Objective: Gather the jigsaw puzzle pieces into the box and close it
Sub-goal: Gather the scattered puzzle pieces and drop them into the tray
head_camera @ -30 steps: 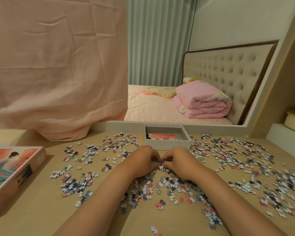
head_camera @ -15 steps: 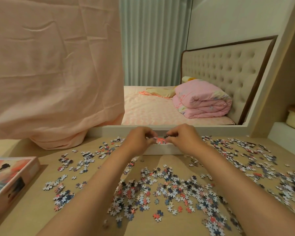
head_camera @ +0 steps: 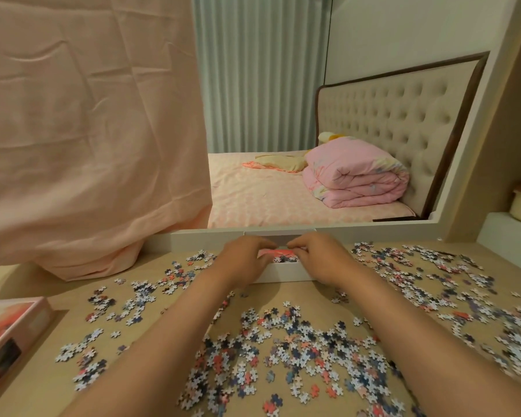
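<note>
Two hands over box (head_camera: 283,275), centre frame.
Left hand (head_camera: 244,260), right hand (head_camera: 322,257): fingers curled, tips close; grip can't tell. Pieces (head_camera: 286,353) litter table (head_camera: 36,392); lid (head_camera: 9,329) lower left.

Matt wood-look table (head_camera: 42,392), white cardboard box (head_camera: 283,273), creased pink cloth (head_camera: 88,130)

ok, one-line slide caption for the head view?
Left hand and right hand meet over the open white box; loose jigsaw pieces cover the table, lid at far left.
</note>
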The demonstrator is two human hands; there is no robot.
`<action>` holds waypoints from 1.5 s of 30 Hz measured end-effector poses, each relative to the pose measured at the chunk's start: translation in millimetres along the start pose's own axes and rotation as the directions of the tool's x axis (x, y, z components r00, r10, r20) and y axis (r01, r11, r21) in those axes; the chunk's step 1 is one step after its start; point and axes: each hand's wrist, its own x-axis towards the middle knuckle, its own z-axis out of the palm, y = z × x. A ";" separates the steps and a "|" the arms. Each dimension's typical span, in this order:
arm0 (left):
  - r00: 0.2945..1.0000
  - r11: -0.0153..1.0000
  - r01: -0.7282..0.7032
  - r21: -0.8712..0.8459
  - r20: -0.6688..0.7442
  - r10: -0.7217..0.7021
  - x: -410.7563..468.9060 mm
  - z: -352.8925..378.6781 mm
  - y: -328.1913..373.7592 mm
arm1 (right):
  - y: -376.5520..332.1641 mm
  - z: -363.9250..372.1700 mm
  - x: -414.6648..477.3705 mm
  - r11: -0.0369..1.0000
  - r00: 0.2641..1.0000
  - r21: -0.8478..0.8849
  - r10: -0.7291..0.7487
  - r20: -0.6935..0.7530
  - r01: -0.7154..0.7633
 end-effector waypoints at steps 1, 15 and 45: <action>1.000 0.999 -0.010 0.033 -0.007 0.010 -5.2 0.8 -1.1 | -1.4 -0.2 -4.1 1.000 1.000 0.000 -0.015 0.010 0.015; 0.989 0.996 -0.067 0.060 -0.127 0.074 -80.0 -4.9 12.0 | -27.2 -8.0 -67.3 0.994 0.995 -0.045 -0.103 0.011 0.103; 0.971 0.993 -0.051 0.109 0.238 0.024 -110.2 2.9 28.9 | -40.1 13.7 -102.8 0.986 0.930 -0.169 0.063 0.362 -0.001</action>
